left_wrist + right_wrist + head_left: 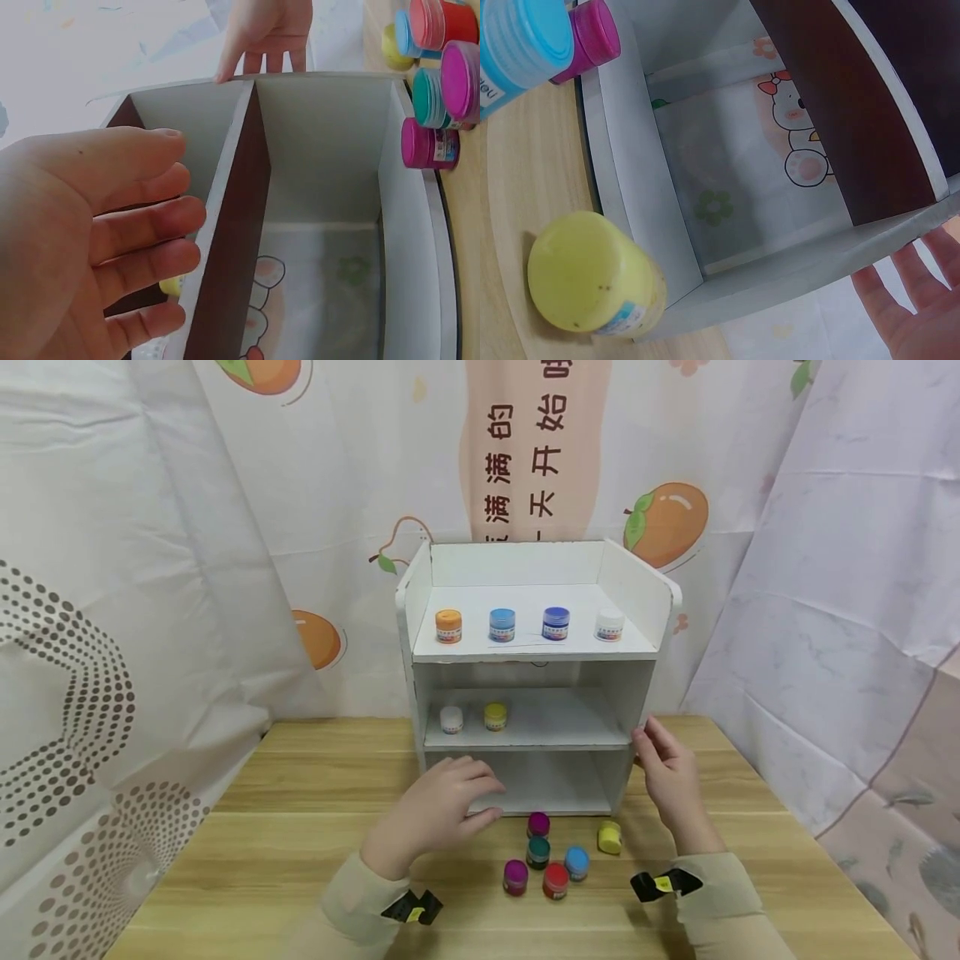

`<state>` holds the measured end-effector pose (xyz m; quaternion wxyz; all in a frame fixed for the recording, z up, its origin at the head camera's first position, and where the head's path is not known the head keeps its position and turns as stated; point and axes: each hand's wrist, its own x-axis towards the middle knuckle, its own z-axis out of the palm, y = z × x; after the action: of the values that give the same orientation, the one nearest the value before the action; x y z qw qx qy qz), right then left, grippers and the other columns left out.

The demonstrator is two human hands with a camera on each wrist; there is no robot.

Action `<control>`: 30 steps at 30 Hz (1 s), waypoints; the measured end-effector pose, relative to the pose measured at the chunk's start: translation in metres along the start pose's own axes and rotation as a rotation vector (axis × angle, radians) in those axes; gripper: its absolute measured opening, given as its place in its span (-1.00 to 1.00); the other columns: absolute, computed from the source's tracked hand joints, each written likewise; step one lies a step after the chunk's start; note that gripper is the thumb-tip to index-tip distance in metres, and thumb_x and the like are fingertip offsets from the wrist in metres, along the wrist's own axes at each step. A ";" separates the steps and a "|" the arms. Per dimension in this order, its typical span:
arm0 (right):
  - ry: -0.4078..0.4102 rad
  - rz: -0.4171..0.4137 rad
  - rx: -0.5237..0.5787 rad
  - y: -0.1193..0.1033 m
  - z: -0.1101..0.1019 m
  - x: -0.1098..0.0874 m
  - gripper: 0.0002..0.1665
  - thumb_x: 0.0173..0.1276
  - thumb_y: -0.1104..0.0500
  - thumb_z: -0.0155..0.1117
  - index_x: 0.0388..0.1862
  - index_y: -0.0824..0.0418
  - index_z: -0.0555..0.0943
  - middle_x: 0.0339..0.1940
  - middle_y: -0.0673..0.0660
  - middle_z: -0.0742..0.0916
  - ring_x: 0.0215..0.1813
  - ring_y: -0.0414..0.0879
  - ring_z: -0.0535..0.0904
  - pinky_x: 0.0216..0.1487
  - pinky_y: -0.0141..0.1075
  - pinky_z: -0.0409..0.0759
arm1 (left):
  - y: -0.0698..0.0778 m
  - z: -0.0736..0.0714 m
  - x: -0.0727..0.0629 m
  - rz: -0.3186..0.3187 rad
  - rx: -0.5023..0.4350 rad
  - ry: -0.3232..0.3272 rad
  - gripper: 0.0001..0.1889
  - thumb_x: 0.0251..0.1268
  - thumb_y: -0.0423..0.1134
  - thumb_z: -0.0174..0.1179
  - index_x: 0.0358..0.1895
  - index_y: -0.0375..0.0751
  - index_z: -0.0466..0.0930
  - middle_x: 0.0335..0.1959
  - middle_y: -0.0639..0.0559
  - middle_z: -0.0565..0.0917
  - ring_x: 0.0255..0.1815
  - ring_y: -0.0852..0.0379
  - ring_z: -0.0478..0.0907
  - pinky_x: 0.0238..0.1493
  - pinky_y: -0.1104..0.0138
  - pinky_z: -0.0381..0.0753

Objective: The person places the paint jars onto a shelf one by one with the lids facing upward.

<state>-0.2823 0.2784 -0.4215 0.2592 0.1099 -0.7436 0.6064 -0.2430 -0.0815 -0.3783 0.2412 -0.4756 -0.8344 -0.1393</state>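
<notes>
A white tiered shelf (531, 737) stands at the back of the table. My left hand (442, 806) hovers before its lower left part, holding nothing, fingers apart and slightly bent in the left wrist view. At the shelf's right side, my right hand (671, 777) touches the side panel (817, 281) near its front edge, its fingers fairly straight along the outer face. Between the hands on the table are small paint jars: two magenta (515, 877), a teal jar (537, 852), a red jar (556, 881), a blue jar (576, 862) and a yellow jar (610, 837).
On the top tier stand an orange jar (448, 627), a light blue jar (502, 625), a dark blue jar (556, 623) and a white jar (610, 625). The middle tier bears a white jar (452, 720) and a yellow jar (495, 717). A printed curtain (337, 485) hangs behind.
</notes>
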 end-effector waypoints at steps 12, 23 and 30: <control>0.005 -0.002 -0.015 -0.002 0.000 0.000 -0.44 0.63 0.11 0.09 0.49 0.31 0.40 0.28 0.18 0.62 0.09 -0.34 0.60 -0.04 -0.47 0.63 | 0.012 0.013 0.002 -0.045 -0.011 -0.208 -0.76 0.40 -0.02 0.31 0.03 0.03 0.74 -0.08 0.21 0.69 -0.04 0.26 0.58 0.04 0.30 0.56; 0.007 -0.011 -0.006 -0.001 -0.001 0.000 -0.45 0.63 0.15 0.09 0.48 0.33 0.40 0.23 0.01 0.65 0.08 -0.33 0.61 -0.07 -0.47 0.63 | 0.020 0.034 0.005 -0.073 -0.002 -0.361 -0.70 0.32 0.00 0.36 0.06 0.05 0.75 -0.04 0.22 0.68 -0.02 0.27 0.60 0.07 0.28 0.58; -0.004 -0.005 -0.023 -0.002 0.000 -0.001 -0.44 0.63 0.13 0.09 0.49 0.34 0.38 0.25 0.14 0.64 0.07 -0.34 0.60 -0.06 -0.48 0.63 | 0.029 0.046 0.006 -0.095 -0.050 -0.453 -0.70 0.27 0.02 0.40 0.01 0.04 0.77 -0.12 0.27 0.68 -0.13 0.34 0.56 -0.05 0.37 0.57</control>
<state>-0.2809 0.2777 -0.4202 0.2604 0.1100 -0.7509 0.5968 -0.2328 -0.0412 -0.4136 0.0289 -0.4609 -0.8849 -0.0606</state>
